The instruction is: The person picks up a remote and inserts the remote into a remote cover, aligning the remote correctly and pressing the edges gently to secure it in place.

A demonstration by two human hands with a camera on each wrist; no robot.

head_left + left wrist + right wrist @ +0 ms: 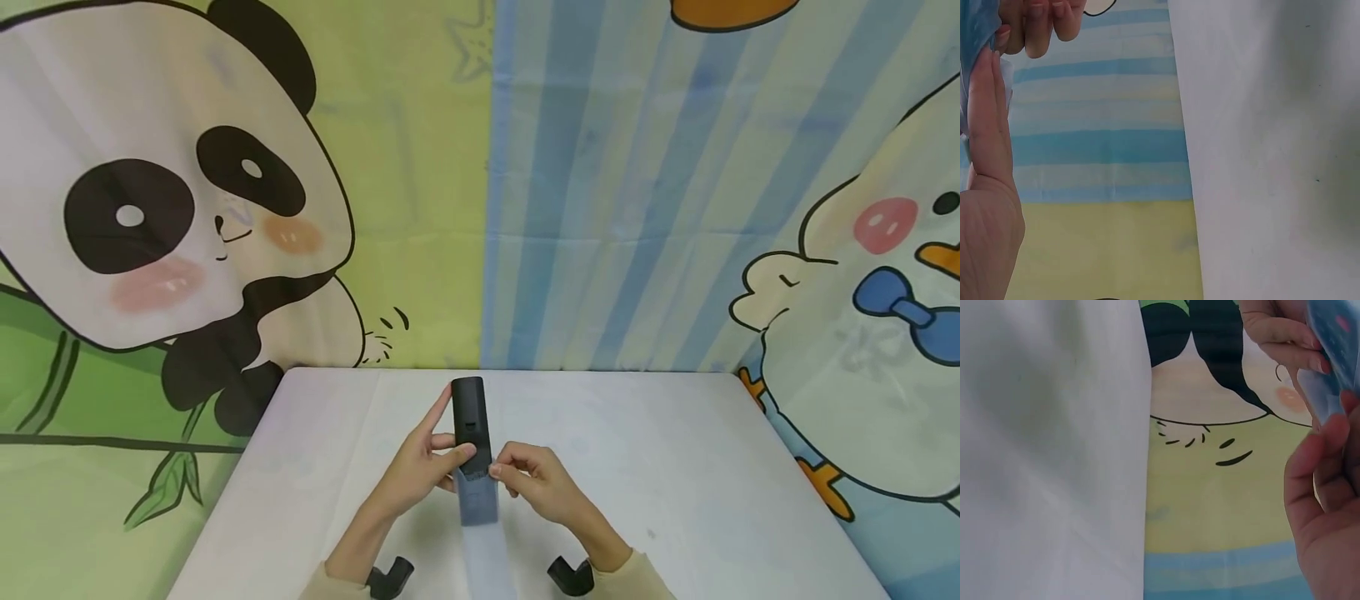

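Note:
A slim black oblong device point(470, 417) stands upright over the middle of the table, its lower end inside a translucent bluish plastic sleeve point(478, 502). My left hand point(412, 471) holds the device from its left side, thumb across the front and index finger stretched up along its edge. At the sleeve's upper right edge, my right hand point(542, 483) pinches the plastic between thumb and curled index finger. In the left wrist view the sleeve point(979, 25) shows only at the upper left corner. The right wrist view has the sleeve point(1335, 344) between both hands.
A white table point(645, 467) lies under the hands, its far edge against a printed cloth backdrop point(600, 208) with a panda and a white bird. Black mounts point(390, 578) sit at both wrists. A pale translucent strip point(487, 562) extends below the sleeve.

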